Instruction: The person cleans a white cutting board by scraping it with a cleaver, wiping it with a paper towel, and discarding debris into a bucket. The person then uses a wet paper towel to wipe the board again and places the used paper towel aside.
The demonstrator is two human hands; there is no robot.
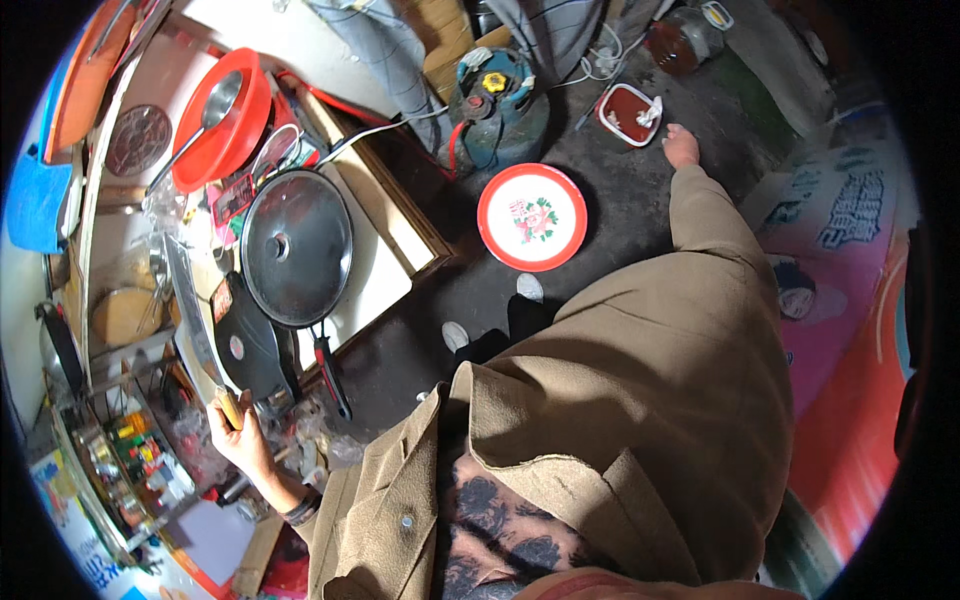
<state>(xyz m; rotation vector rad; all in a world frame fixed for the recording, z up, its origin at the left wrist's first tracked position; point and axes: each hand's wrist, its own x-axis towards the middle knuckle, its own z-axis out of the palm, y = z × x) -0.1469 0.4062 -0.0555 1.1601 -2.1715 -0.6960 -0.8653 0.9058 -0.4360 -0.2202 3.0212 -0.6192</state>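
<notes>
At the lower left, my left hand [238, 438] is closed round the yellowish wooden handle [230, 408] of a knife. Its long grey blade [195, 315] appears to extend up beside the cluttered counter. My right arm reaches far out to the upper right. Its hand [682, 147] is beside a white-rimmed container [612, 126] with a reddish-brown inside and crumpled white tissue [649, 112] at its edge. The fingers of that hand look loosely apart, and I see nothing in them. Right of the knife lies a black pan with its lid [297, 247].
A red-rimmed white plate or basin [533, 217] with a flower print is below a blue-green gas cylinder [500, 110]. A red basin [245, 125] holding a metal ladle [220, 100] rests on the counter. The pan's handle [330, 375] juts past the counter edge. A shelf rack [135, 460] is at left.
</notes>
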